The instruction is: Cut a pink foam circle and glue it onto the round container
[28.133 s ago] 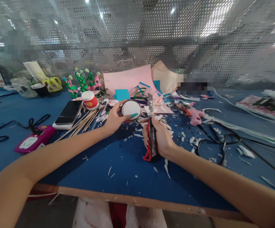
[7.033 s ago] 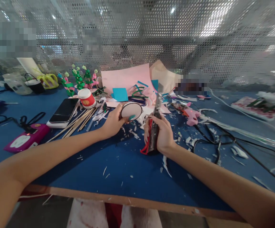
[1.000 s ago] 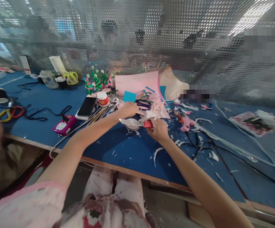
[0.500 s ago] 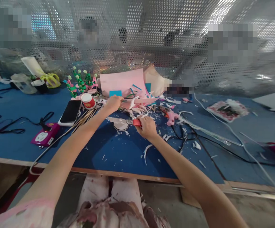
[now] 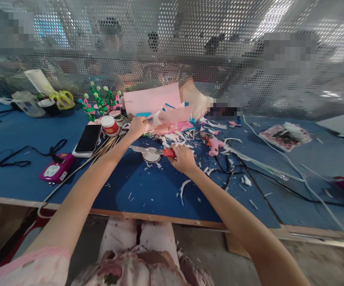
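My left hand (image 5: 138, 126) is closed on the left edge of a pink foam sheet (image 5: 176, 114), which lies tilted over a pile of scraps. In my right hand (image 5: 183, 159) is a pair of red-handled scissors (image 5: 169, 153), the blades pointing left. Under the blades a round white disc (image 5: 151, 155) with a dark rim lies on the table. White and pink offcuts (image 5: 176, 139) are heaped just beyond both hands. Behind them a larger pink sheet (image 5: 150, 98) leans against the mesh, with a blue piece (image 5: 143, 114) near my left hand.
A phone (image 5: 88, 138), a red-and-white tub (image 5: 110, 125), thin sticks (image 5: 108, 147) and a purple power box (image 5: 57, 167) are to the left. Small foam flowers (image 5: 100, 101) stand behind. On the right are a pink glue gun (image 5: 215, 145) and black cables (image 5: 267, 180). A perforated metal screen (image 5: 172, 43) borders the back.
My left hand has moved slightly left and up, and the pink sheet it holds has tilted up over the scraps. The scissors have shifted a little left in my right hand.
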### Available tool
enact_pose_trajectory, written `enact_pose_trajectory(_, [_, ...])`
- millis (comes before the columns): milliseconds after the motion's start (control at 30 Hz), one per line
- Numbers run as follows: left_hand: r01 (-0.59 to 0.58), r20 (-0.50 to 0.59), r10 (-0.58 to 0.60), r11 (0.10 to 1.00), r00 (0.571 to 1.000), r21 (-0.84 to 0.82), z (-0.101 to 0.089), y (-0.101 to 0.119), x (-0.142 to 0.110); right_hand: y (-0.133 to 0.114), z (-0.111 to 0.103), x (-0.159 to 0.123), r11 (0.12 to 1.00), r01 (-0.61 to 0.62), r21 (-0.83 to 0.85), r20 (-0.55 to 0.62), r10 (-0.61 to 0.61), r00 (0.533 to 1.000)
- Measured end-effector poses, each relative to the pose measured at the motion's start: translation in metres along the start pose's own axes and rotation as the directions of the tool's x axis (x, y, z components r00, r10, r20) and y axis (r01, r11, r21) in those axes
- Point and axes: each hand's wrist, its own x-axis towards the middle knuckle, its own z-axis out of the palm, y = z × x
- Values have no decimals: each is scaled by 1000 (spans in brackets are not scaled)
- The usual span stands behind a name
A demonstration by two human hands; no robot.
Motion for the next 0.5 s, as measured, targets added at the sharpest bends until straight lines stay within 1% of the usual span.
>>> enact_pose_trajectory(33, [-6,-24,7,1000,1000,29,0,1,-3,0,0,0,1000,-3,-1,7,3,1000])
enact_pose_trajectory(67, [-34,-65,38,998,997,58,0,2,-6,0,1,1,1000,-6,-2,13,6,1000])
enact_pose_trajectory(133, [-160,-157,179,979,971,123,-1,4,-13,0,2,1,1000,-10,-3,20,10,1000])
enact_pose_trajectory(167, [-235,-181,263,958,947,163,-2,5,-15,0,2,1,1000,-12,-4,22,12,1000])
enact_pose_trajectory(200, [-307,-175,343,930,923,203,-3,6,-17,0,2,1,1000,-15,-4,23,15,1000])
enact_pose_trajectory(233, [-369,-141,408,898,902,238,-5,6,-19,0,2,1,1000,-17,-4,23,17,1000])
enact_pose_trajectory(300, [-493,-9,514,827,858,269,-8,7,-20,-1,2,1,1000,-19,-4,22,19,1000])
enact_pose_trajectory(367, [-630,149,613,741,776,232,-10,9,-20,-1,1,0,1000,-18,-5,20,18,1000])
enact_pose_trajectory(400, [-682,203,651,702,731,205,-10,10,-20,-1,1,1,1000,-18,-6,19,18,1000])
enact_pose_trajectory(433, [-705,231,668,686,708,179,-9,12,-20,-1,1,1,1000,-18,-7,18,18,1000])
enact_pose_trajectory(467, [-699,231,662,696,713,164,-8,14,-21,-1,1,1,1000,-18,-7,16,18,1000])
enact_pose_trajectory(500, [-674,215,641,722,736,157,-7,17,-22,-1,0,2,1000,-18,-8,14,18,1000])
